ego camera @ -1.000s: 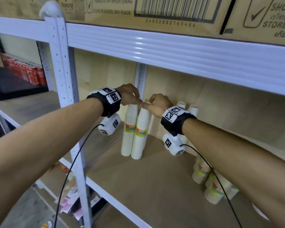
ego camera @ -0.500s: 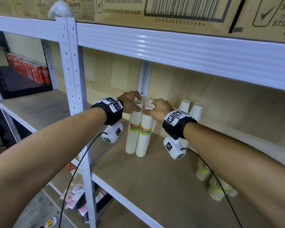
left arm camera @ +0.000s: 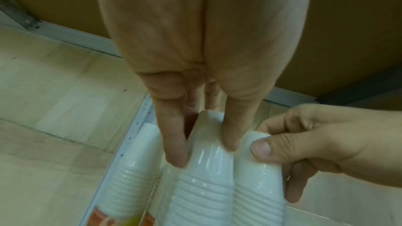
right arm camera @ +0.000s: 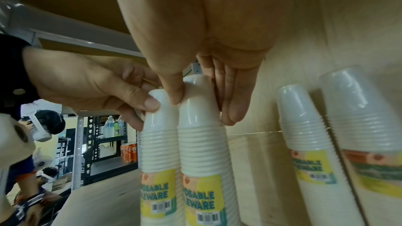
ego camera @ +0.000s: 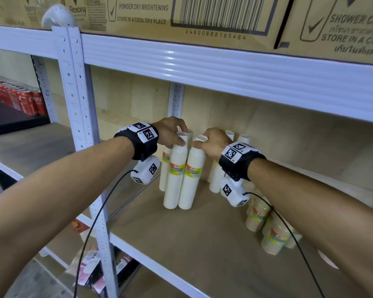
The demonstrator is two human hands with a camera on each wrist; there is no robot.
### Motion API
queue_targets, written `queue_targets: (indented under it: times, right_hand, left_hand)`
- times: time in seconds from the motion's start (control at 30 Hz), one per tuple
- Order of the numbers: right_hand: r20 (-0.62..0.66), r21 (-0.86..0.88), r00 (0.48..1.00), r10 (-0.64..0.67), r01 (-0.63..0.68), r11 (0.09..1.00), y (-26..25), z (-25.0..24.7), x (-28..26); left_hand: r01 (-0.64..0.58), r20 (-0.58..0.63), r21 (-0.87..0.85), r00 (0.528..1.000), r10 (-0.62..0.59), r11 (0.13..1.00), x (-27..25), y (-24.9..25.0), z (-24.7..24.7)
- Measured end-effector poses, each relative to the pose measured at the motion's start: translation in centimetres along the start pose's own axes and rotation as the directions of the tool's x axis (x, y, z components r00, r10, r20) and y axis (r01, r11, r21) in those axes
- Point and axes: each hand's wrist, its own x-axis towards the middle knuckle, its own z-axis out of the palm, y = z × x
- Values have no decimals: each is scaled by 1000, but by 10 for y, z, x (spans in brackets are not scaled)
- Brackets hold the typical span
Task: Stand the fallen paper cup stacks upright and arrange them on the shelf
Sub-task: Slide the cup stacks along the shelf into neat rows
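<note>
Head view shows both hands reaching onto the wooden shelf (ego camera: 192,239), each holding the top of an upright stack of white paper cups wrapped in clear plastic. Her or his left hand (ego camera: 170,132) pinches the left stack (ego camera: 174,179) between thumb and fingers near its closed top end; the right hand (ego camera: 213,143) is curled round the top of the right stack (ego camera: 191,181). These two stacks stand touching side by side, base down on the board, each with a yellow label reading "DISPOSABLE TABLEWARE". A third white stack (ego camera: 164,168) stands just behind the left one, near the rear upright post (ego camera: 176,100). Two more white stacks (ego camera: 215,175) stand against the back wall behind the right wrist. Nearer the front, to the right, brownish cup stacks (ego camera: 257,216) lie fallen, partly hidden by the right forearm. Overhead, cardboard cartons (ego camera: 181,18) printed "Rexona" sit on the upper shelf. Off to the left, red cola cans (ego camera: 19,100) fill another shelf.
</note>
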Motion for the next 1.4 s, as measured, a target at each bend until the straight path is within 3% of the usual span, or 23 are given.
queue_targets:
  times: [0.23, 0.67, 1.4]
  right_hand:
    - [-50, -70, 997, 55, -58, 996, 32, -35, -7]
    - [-127, -96, 976, 175, -188, 977, 85, -55, -10]
    - [-134, -97, 969, 208, -222, 970, 94, -55, -10]
  left_hand:
    - [-74, 31, -42, 997, 75, 996, 21, 27, 19]
    - [-242, -19, 56, 970, 243, 969, 71, 63, 63]
    - [-223, 26, 61, 975, 222, 973, 98, 63, 84]
